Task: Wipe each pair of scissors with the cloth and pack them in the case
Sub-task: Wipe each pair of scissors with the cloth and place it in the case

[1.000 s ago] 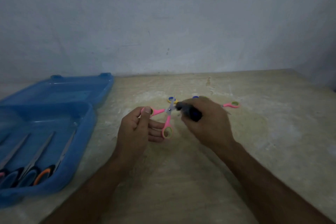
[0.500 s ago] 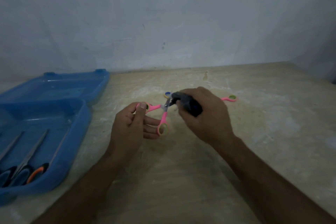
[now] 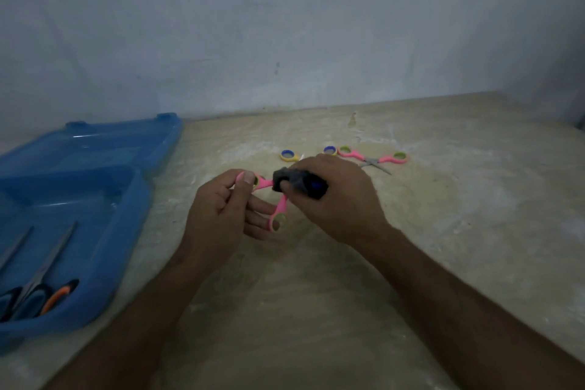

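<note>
a: left hand?
b: pinching one pink handle loop of the held pink scissors, thumb on top, loop between thumb and forefinger. other fingers stretched out loosely under the second loop, which hangs lower, green-lined.

a: right hand?
b: curled tight round a dark cloth, bunched into a wad with a spot of blue showing. wrapped over the blade end of those same scissors, so blades hidden, can't tell if open or closed. handles spread apart though.

a: both hands close together then?
b: yes, nearly touching, joined by the scissors, held just above the table near its middle.

a: anything else waiting on the table?
b: beyond the right hand, a second pink pair lying flat, handles splayed wide, blades pointing toward the near right. just left of it, yellow-and-blue scissors, two blue-lined loops showing, rest hidden behind the hand.

a: and the case?
b: blue plastic case open at the far left, lid flat toward the wall. inside the near tray, several long scissors side by side, dark and orange handles toward the viewer, blades pointing away. well apart from the hands.
</note>
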